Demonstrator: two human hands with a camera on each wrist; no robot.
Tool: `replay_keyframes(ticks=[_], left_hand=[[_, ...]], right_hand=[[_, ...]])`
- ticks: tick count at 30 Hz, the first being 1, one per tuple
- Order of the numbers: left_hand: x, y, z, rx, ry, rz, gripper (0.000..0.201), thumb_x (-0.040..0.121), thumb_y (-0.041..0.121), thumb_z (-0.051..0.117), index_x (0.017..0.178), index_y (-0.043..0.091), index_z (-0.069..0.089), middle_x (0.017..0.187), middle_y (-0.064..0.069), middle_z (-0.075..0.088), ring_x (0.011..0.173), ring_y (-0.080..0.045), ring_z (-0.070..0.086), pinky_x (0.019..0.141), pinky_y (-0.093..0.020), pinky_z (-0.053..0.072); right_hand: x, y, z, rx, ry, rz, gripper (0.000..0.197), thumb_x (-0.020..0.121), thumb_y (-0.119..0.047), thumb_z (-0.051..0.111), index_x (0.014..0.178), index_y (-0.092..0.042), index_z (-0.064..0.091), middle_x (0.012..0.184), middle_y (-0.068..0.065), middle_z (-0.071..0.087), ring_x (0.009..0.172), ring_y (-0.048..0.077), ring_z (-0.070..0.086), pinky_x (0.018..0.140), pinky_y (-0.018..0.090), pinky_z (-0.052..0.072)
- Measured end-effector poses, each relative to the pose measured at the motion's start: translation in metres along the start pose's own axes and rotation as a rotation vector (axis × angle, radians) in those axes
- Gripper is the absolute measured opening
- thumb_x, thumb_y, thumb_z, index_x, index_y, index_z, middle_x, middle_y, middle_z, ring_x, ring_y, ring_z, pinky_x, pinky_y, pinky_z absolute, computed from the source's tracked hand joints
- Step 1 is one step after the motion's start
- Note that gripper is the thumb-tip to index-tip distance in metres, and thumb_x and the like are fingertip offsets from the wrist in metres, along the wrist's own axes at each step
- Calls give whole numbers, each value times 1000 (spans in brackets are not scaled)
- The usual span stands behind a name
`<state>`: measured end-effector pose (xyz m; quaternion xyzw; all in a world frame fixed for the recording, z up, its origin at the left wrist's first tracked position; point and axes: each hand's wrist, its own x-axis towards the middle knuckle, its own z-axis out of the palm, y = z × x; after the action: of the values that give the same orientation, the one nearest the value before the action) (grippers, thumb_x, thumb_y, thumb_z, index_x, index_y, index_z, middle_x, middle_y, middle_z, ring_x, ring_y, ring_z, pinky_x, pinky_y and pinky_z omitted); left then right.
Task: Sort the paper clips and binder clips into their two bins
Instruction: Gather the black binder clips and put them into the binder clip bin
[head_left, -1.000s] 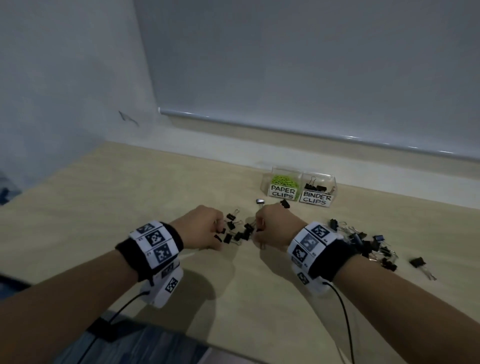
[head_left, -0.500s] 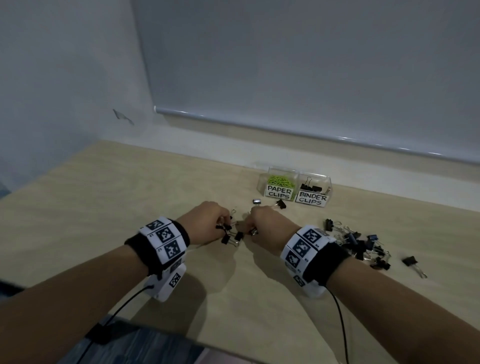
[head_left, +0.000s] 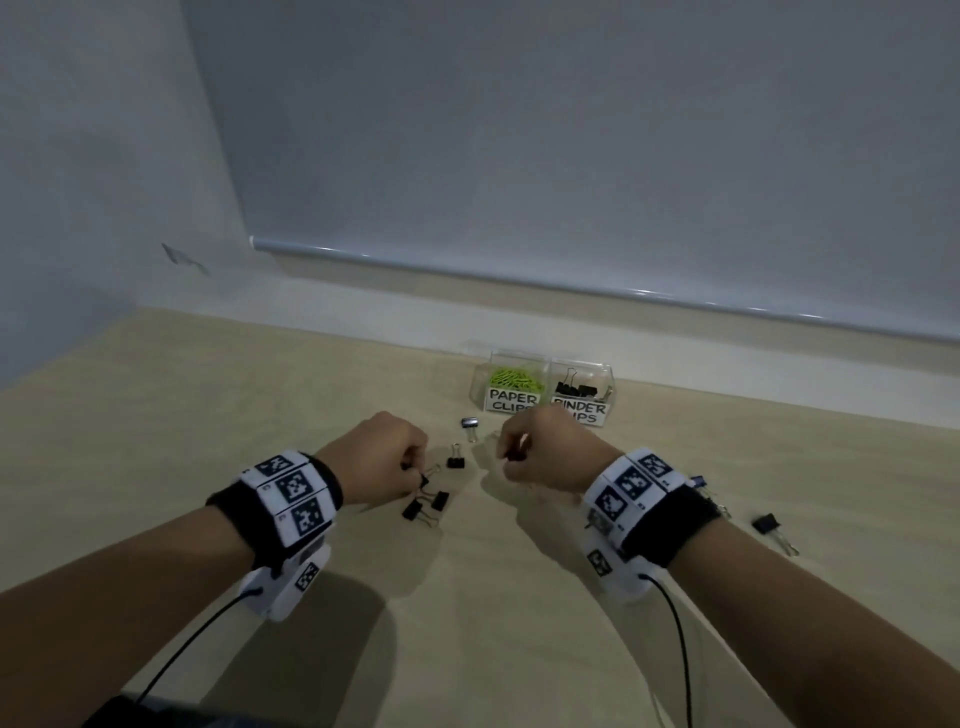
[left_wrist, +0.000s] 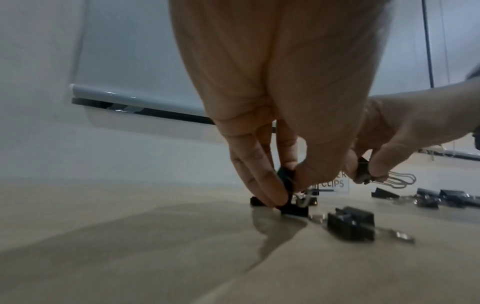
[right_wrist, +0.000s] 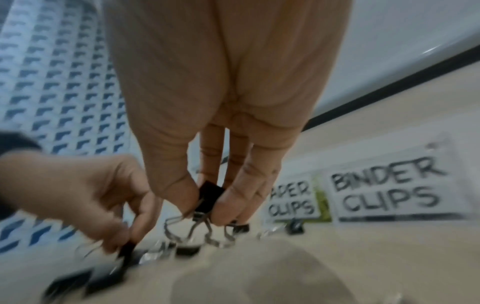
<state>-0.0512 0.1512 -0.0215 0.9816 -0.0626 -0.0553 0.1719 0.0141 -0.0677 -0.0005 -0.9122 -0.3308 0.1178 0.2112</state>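
Two clear bins stand at the back: the PAPER CLIPS bin with green clips inside and the BINDER CLIPS bin with black ones. My right hand pinches a black binder clip above the table, its wire handles hanging down, just in front of the bins. My left hand pinches another black binder clip at the table surface, among a small cluster of binder clips. A lone binder clip lies between the hands.
A silver-backed clip lies near the paper clips bin. More binder clips sit right of my right wrist, one apart from the rest. A wall ledge runs behind the bins. The table's near edge is bottom left.
My right hand has lifted away from the cluster with a binder clip, moving right and toward the bins. My left hand stays low at the cluster, pinching a clip.
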Motion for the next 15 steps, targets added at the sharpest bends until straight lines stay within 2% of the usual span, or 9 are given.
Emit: replay_keyframes(ticks=[3,5,6,8,10,13,15], left_hand=[[13,14,-16,-122,37,21,7,81,12,65,78,11,71,75,6,67,65,-2,58,59,-7,42],[30,34,-28,-207,78,49,6,80,12,67,77,11,72,72,8,66,61,3,56,57,-4,42],[42,45,-33,-246,102,76,6,80,12,68,76,11,72,72,7,67,62,2,58,60,-5,44],[69,69,-40,-305,155,119,7,80,12,67,78,9,72,78,0,71,68,-6,63,69,-18,51],[100,94,-43,-319,213,129,9,81,12,66,81,6,72,83,-5,72,74,-13,65,77,-25,54],[138,125,-36,-268,221,122,10,82,10,65,85,5,73,89,-9,73,82,-20,68,84,-32,55],[152,134,-31,-226,177,86,14,83,13,67,95,7,71,98,-9,71,90,-22,66,85,-32,53]], right_hand=[[1,28,-36,83,189,78,6,75,-9,71,81,-11,73,84,1,72,75,13,67,74,28,59],[6,46,-60,109,312,121,5,75,-8,72,79,-12,73,80,2,72,73,14,69,72,30,60],[10,54,-70,131,370,145,6,75,-9,72,80,-12,73,80,2,72,73,14,70,71,29,61],[20,67,-82,178,486,189,7,76,-9,73,82,-12,72,82,3,72,74,15,70,71,28,60],[31,77,-84,220,553,228,8,75,-10,74,83,-11,72,83,6,71,78,19,70,77,31,59],[40,88,-75,189,506,291,20,73,-15,79,92,-10,73,92,7,72,85,21,69,85,33,56],[39,92,-71,137,494,316,26,75,-15,77,100,-9,72,100,6,72,90,20,68,86,27,51]])
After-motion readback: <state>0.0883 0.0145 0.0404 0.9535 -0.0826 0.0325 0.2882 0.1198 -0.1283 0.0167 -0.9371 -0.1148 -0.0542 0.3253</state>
